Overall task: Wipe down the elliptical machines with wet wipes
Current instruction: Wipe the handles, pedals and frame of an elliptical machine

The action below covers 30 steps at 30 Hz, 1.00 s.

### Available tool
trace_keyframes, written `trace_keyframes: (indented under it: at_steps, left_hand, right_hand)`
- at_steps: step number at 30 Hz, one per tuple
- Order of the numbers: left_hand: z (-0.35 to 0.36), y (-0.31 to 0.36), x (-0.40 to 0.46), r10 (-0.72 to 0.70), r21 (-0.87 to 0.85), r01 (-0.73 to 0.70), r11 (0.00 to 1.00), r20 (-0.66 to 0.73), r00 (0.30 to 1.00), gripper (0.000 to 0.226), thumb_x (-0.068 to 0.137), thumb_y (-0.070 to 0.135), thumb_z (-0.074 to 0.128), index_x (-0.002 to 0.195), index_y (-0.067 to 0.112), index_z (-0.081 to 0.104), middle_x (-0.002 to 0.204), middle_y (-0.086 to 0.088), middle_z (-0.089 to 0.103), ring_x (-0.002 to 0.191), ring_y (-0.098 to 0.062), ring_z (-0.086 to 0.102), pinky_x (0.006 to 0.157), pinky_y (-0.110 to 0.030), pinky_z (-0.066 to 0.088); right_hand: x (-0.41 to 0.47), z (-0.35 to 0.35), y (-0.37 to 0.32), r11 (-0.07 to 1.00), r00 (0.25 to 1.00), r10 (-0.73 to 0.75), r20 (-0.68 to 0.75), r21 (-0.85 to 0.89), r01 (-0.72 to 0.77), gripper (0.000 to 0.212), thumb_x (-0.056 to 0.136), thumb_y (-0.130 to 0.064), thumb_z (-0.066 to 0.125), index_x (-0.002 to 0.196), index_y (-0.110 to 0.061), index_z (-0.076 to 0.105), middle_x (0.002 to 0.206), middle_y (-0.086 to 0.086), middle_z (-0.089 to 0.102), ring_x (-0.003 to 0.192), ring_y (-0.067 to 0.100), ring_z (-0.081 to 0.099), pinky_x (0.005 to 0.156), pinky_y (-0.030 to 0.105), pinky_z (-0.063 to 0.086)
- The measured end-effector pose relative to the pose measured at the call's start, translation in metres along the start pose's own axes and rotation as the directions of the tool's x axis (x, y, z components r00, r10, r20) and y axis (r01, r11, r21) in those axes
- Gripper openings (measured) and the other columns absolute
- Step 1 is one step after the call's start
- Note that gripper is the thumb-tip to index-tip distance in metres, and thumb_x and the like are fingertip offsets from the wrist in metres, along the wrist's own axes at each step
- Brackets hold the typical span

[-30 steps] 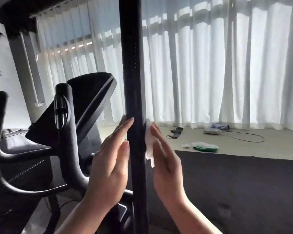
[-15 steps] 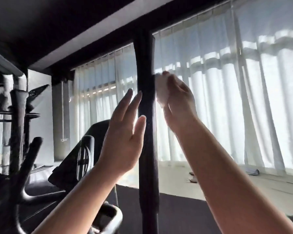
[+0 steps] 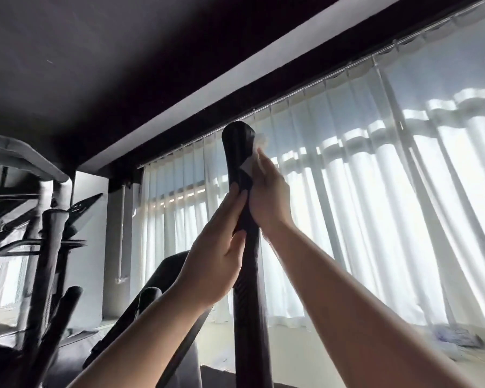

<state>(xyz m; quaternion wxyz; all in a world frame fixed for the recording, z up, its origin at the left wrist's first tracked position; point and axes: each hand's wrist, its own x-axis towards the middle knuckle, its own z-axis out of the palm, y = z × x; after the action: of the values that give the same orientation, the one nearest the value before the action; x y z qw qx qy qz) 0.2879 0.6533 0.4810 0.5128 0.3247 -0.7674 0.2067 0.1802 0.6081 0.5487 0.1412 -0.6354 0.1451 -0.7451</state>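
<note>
Elliptical machine's tall black upright handlebar (image 3: 248, 275) rises through the middle of the view, its rounded top end standing against the sheer white pleated curtains (image 3: 375, 205). Right hand (image 3: 269, 197) presses a thin white wet wipe (image 3: 254, 158) against the right side of the bar just below that top, fingers straight and held together over the wipe. Left hand (image 3: 219, 253) lies flat on the bar's left side, a little lower, fingers straight and close together, thumb beside the bar. Further black exercise machine frames (image 3: 48, 261) stand at the left, under a dark ceiling beam (image 3: 179, 88).
</note>
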Motion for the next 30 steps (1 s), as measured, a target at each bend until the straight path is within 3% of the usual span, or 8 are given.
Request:
trace_keyframes:
  at_steps: [8, 11, 13, 15, 19, 22, 27, 30]
  left_hand:
    - [0.008, -0.003, -0.002, 0.000, -0.027, 0.000, 1.000, 0.004, 1.000, 0.060, 0.104, 0.013, 0.038, 0.144, 0.045, 0.006, 0.156, 0.027, 0.003, 0.138, 0.022, 0.000, 0.109, 0.000, 0.004]
    - [0.001, -0.002, -0.006, -0.010, -0.007, 0.010, 1.000, 0.000, 1.000, 0.066, 0.103, 0.013, 0.045, 0.143, 0.050, 0.007, 0.152, 0.035, 0.006, 0.134, 0.027, 0.002, 0.103, 0.006, 0.005]
    - [0.002, -0.005, -0.015, 0.019, 0.026, -0.018, 1.000, -0.061, 0.998, 0.059, 0.103, 0.014, 0.046, 0.145, 0.046, 0.019, 0.154, 0.030, 0.016, 0.137, 0.023, 0.009, 0.105, 0.004, 0.009]
    - [0.005, -0.012, -0.023, 0.042, 0.079, -0.028, 0.996, -0.188, 0.981, 0.048, 0.102, 0.017, 0.042, 0.145, 0.037, 0.034, 0.154, 0.018, 0.033, 0.140, 0.012, 0.023, 0.109, -0.001, 0.015]
    - [-0.005, -0.034, -0.032, 0.024, 0.132, 0.025, 0.991, -0.353, 0.935, 0.048, 0.098, 0.026, 0.031, 0.140, 0.015, 0.052, 0.146, -0.001, 0.050, 0.136, -0.010, 0.043, 0.112, -0.007, 0.022]
    - [-0.014, -0.044, -0.050, 0.014, 0.104, 0.026, 0.994, -0.366, 0.931, 0.047, 0.098, 0.028, 0.032, 0.140, 0.019, 0.051, 0.145, 0.001, 0.050, 0.135, -0.008, 0.043, 0.113, -0.008, 0.021]
    - [-0.002, -0.063, -0.120, 0.149, 0.185, -0.101, 0.978, -0.268, 0.952, 0.046, 0.095, 0.021, 0.041, 0.140, 0.026, 0.049, 0.147, 0.008, 0.049, 0.134, -0.008, 0.045, 0.117, -0.032, 0.028]
    - [0.012, -0.080, -0.153, 0.289, 0.355, -0.222, 0.908, -0.147, 0.946, 0.048, 0.087, 0.019, 0.046, 0.134, 0.021, 0.053, 0.138, -0.001, 0.059, 0.128, -0.019, 0.055, 0.114, -0.045, 0.027]
  right_hand:
    - [-0.035, -0.037, 0.018, 0.999, 0.999, -0.005, 0.048, 0.046, 0.003, 0.027, 0.105, -0.028, 0.041, 0.107, -0.028, 0.068, 0.093, -0.014, 0.072, 0.084, -0.003, 0.064, 0.073, 0.019, 0.048]
    - [0.012, -0.035, -0.006, 0.973, 0.972, -0.215, -0.091, -0.110, 0.205, 0.031, 0.106, -0.023, 0.041, 0.128, -0.019, 0.063, 0.120, -0.005, 0.068, 0.106, 0.004, 0.061, 0.085, 0.012, 0.044]
    - [0.040, -0.023, -0.022, 0.804, 0.856, -0.517, 0.012, -0.336, 0.490, 0.033, 0.102, -0.005, 0.045, 0.131, -0.006, 0.060, 0.134, 0.010, 0.060, 0.125, 0.016, 0.053, 0.103, 0.012, 0.039]
    - [0.059, -0.010, -0.017, 0.524, 0.688, -0.657, 0.309, -0.470, 0.711, 0.027, 0.094, 0.003, 0.048, 0.114, 0.004, 0.068, 0.124, 0.019, 0.065, 0.125, 0.032, 0.055, 0.107, 0.038, 0.045]
    - [0.040, -0.012, -0.023, 0.180, 0.540, -0.510, 0.670, -0.530, 0.828, 0.026, 0.093, -0.012, 0.048, 0.074, -0.007, 0.065, 0.080, 0.007, 0.064, 0.094, 0.026, 0.060, 0.088, 0.040, 0.051]
    - [-0.014, -0.009, -0.013, -0.112, 0.396, -0.327, 0.858, -0.451, 0.886, 0.033, 0.089, -0.016, 0.068, 0.058, -0.017, 0.056, 0.052, 0.001, 0.058, 0.063, 0.024, 0.062, 0.089, 0.038, 0.051]
    - [-0.039, -0.004, -0.021, -0.179, 0.293, -0.127, 0.948, -0.312, 0.933, 0.052, 0.089, -0.018, 0.057, 0.058, -0.025, 0.016, 0.046, -0.006, 0.039, 0.055, 0.020, 0.051, 0.078, 0.035, 0.052]
    - [-0.031, -0.005, -0.038, -0.176, 0.329, -0.048, 0.943, -0.333, 0.926, 0.047, 0.089, -0.020, 0.062, 0.054, -0.022, 0.029, 0.050, -0.007, 0.042, 0.060, 0.019, 0.048, 0.086, 0.030, 0.040]
